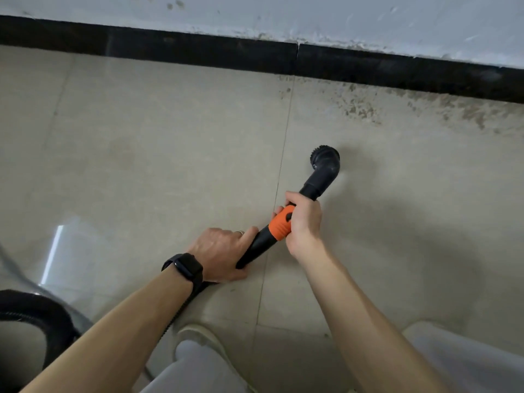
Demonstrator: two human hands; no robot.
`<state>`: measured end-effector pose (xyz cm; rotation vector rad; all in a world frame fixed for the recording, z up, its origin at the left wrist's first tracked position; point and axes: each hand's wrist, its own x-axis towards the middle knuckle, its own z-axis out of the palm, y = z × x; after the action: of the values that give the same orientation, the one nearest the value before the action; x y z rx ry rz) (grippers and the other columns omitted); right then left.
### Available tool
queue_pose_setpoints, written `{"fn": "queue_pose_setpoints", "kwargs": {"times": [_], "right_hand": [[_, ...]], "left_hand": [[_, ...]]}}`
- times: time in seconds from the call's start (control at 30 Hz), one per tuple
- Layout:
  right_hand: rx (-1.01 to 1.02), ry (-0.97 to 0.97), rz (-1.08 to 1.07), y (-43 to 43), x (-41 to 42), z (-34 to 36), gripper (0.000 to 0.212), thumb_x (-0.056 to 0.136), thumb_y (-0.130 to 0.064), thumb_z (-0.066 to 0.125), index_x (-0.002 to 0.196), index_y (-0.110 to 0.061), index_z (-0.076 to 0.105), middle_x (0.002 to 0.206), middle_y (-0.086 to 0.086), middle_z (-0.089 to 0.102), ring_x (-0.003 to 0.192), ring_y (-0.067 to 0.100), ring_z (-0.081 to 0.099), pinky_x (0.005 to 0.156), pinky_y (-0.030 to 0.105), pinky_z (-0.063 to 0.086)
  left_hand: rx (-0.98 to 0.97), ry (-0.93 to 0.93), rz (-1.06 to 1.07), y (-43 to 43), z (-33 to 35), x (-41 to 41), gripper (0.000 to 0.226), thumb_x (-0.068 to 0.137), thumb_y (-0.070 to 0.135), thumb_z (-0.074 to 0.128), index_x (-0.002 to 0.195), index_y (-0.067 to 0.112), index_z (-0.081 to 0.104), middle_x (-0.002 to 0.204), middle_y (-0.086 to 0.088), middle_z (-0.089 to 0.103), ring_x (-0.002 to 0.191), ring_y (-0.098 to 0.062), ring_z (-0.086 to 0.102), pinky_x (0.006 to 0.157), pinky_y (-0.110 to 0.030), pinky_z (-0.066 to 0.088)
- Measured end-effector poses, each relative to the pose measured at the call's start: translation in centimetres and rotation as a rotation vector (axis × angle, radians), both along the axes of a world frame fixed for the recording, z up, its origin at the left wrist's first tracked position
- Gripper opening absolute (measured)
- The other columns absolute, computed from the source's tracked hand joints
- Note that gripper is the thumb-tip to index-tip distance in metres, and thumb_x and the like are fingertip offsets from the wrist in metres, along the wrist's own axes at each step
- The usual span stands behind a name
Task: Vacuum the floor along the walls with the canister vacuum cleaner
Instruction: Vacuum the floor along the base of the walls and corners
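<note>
A black vacuum wand with an orange collar points up and right over the beige tiled floor. Its round brush nozzle hangs short of the black baseboard. My right hand grips the wand at the orange collar. My left hand, with a black watch on the wrist, holds the black tube lower down. The ribbed hose curves away at the lower left. Brown dirt specks lie on the floor beside the baseboard to the right.
A pale wall with scuffed paint rises above the baseboard. My shoe and light trouser legs show at the bottom. A tile joint runs from the baseboard toward my feet.
</note>
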<state>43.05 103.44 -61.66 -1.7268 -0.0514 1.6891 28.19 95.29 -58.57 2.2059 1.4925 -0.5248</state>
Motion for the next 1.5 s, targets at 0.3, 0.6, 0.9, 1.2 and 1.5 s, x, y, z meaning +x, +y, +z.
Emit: {"fn": "queue_pose_setpoints", "kwargs": {"times": [0.3, 0.6, 0.9, 1.2, 1.5], "right_hand": [[0.029, 0.064, 0.088, 1.5, -2.6, -0.4, 0.024, 0.083, 0.002, 0.060, 0.100, -0.009, 0.047, 0.065, 0.006, 0.046, 0.042, 0.019, 0.050, 0.049, 0.030, 0.050], [0.120, 0.004, 0.146, 5.9, -2.4, 0.3, 0.031, 0.097, -0.025, 0.069, 0.108, -0.011, 0.044, 0.075, 0.004, 0.055, 0.049, 0.018, 0.057, 0.052, 0.031, 0.051], [0.218, -0.177, 0.303, 5.4, -5.6, -0.1, 0.031, 0.097, -0.025, 0.067, 0.109, -0.015, 0.041, 0.081, 0.001, 0.056, 0.048, 0.011, 0.057, 0.061, 0.032, 0.053], [0.238, -0.196, 0.235, 8.2, -5.8, 0.1, 0.030, 0.099, -0.025, 0.063, 0.113, -0.014, 0.039, 0.078, -0.003, 0.051, 0.050, 0.012, 0.052, 0.066, 0.034, 0.050], [0.245, -0.211, 0.277, 11.0, -7.8, -0.3, 0.027, 0.098, -0.025, 0.062, 0.112, -0.017, 0.039, 0.081, -0.001, 0.052, 0.051, 0.013, 0.052, 0.068, 0.035, 0.052]], "left_hand": [[-0.013, 0.029, 0.104, 0.0, -0.2, -1.2, 0.052, 0.081, 0.048, 0.058, 0.118, 0.019, 0.036, 0.094, 0.001, 0.066, 0.079, -0.029, 0.064, 0.059, -0.034, 0.043], [0.026, -0.018, 0.334, 4.9, -1.3, 1.3, 0.055, 0.085, 0.041, 0.056, 0.128, 0.021, 0.028, 0.103, -0.001, 0.065, 0.087, -0.034, 0.065, 0.062, -0.034, 0.039], [0.041, -0.109, 0.507, 5.6, -2.1, 0.1, 0.060, 0.086, 0.043, 0.058, 0.133, 0.022, 0.027, 0.103, -0.002, 0.063, 0.087, -0.033, 0.065, 0.062, -0.034, 0.037], [0.211, -0.185, 0.534, 4.6, -3.2, -0.3, 0.065, 0.086, 0.037, 0.055, 0.140, 0.028, 0.020, 0.110, 0.004, 0.057, 0.094, -0.023, 0.061, 0.068, -0.033, 0.040], [0.279, -0.227, 0.633, 6.3, -5.2, -2.0, 0.047, 0.090, 0.034, 0.054, 0.132, 0.020, 0.039, 0.109, 0.000, 0.056, 0.096, -0.026, 0.060, 0.065, -0.034, 0.042]]}}
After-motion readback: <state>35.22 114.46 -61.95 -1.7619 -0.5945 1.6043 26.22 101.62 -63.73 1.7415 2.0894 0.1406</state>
